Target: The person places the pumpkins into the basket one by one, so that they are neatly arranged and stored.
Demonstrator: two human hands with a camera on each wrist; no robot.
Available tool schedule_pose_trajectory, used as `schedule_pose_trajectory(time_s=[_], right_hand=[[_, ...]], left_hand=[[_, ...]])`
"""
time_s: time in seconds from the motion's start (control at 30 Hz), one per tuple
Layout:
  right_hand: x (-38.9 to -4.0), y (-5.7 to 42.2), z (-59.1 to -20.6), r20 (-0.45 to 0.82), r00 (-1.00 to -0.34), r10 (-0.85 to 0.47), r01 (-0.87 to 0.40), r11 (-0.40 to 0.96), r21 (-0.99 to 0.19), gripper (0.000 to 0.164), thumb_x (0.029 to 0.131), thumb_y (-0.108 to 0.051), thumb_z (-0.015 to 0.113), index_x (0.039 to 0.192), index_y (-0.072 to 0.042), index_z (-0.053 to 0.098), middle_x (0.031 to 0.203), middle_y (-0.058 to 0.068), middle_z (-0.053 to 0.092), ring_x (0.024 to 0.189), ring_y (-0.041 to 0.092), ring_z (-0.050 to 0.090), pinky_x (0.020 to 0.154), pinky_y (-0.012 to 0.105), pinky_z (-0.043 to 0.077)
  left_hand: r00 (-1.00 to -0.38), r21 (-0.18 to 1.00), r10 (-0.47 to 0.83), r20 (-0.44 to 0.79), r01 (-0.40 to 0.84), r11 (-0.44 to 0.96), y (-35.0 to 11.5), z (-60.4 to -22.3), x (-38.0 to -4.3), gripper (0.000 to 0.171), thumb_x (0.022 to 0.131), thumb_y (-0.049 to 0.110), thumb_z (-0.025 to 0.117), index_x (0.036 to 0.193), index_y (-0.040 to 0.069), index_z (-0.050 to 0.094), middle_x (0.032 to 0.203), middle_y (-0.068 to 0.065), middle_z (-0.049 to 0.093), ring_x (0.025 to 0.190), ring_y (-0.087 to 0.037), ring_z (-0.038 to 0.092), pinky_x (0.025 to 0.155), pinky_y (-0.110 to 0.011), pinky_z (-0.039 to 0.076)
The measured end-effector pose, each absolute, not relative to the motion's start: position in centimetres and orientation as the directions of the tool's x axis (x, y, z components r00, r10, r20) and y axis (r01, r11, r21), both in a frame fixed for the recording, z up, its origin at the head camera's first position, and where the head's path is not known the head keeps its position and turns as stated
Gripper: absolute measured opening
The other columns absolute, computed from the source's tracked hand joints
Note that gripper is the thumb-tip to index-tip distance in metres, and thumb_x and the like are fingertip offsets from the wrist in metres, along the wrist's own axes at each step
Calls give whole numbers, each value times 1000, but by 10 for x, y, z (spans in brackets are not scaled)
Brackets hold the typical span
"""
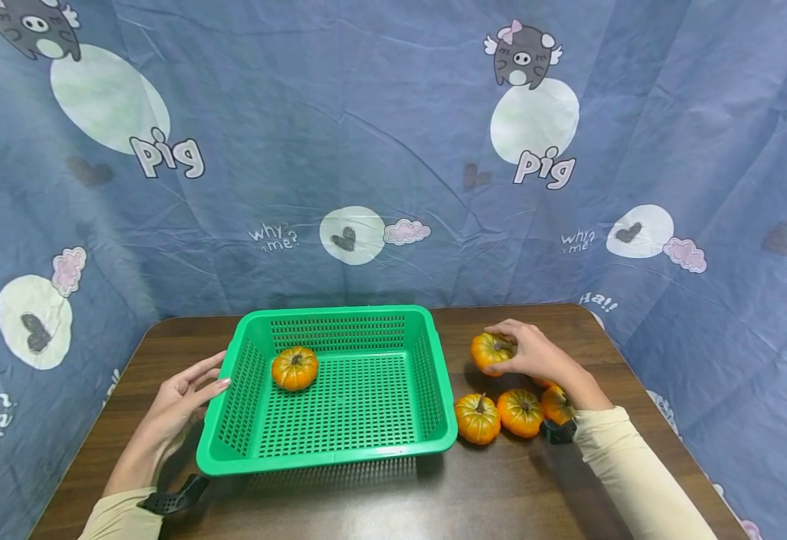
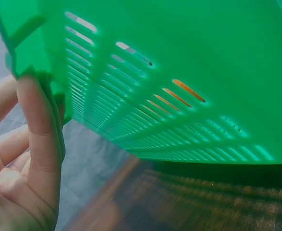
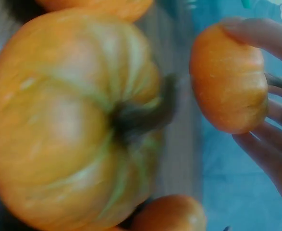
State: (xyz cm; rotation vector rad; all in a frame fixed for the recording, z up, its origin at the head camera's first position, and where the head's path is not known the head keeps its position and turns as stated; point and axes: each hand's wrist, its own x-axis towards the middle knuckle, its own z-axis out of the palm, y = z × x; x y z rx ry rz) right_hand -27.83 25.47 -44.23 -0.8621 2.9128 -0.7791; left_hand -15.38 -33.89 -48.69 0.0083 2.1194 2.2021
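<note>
With the left hand's (image 1: 175, 401) relaxed fingers touching the basket's (image 1: 325, 463) left rim, the right hand (image 1: 535, 352) grips a pumpkin (image 1: 485, 352) near the table's (image 1: 494, 487) far right corner, seemingly picking up, which calls for lifting clear of the neighbouring pumpkins (image 1: 478, 420).

A curtained-off nook, blue pig-print fabric (image 1: 366, 142) hanging behind and beside a brown table (image 1: 501, 495).

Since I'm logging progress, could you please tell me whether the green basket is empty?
Not empty: the head view shows one pumpkin inside the green basket, near its left wall.
</note>
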Motion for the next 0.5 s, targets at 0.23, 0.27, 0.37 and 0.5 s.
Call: schedule_pose_trajectory(time_s=[0.23, 0.27, 0.37, 0.5], right_hand=[[-282, 241, -425, 125, -850, -511, -502, 715, -486, 74, 76, -38, 92, 139, -11, 65, 139, 13, 65, 124, 32, 64, 101, 51, 57], [-282, 238, -422, 129, -849, -512, -504, 712, -488, 75, 76, -38, 93, 139, -11, 65, 139, 13, 65, 123, 31, 64, 101, 51, 57], [-285, 231, -416, 144, -842, -519, -517, 702, -490, 75, 76, -40, 93, 140, -12, 64, 139, 10, 66, 121, 28, 65, 100, 48, 57], [-288, 221, -408, 160, -827, -538, -540, 685, -489, 74, 76, -40, 92, 139, -12, 65, 136, 8, 67, 117, 24, 65, 98, 43, 57]], left_hand=[[-996, 998, 72, -50, -53, -43, -338, -486, -153, 57, 102, 7, 64, 156, 15, 46, 108, 10, 71, 88, -11, 77, 69, -35, 67], [-996, 998, 72, -51, -54, -42, -338, -486, -153, 57, 102, 7, 64, 156, 15, 46, 108, 10, 71, 88, -11, 77, 69, -35, 67], [-996, 998, 66, -57, -59, -36, -338, -486, -153, 58, 102, 8, 65, 156, 15, 46, 108, 10, 71, 88, -11, 77, 69, -34, 67], [-996, 997, 58, -64, -66, -28, -339, -486, -154, 57, 102, 9, 65, 156, 16, 46, 108, 11, 71, 87, -11, 76, 69, -33, 67]])
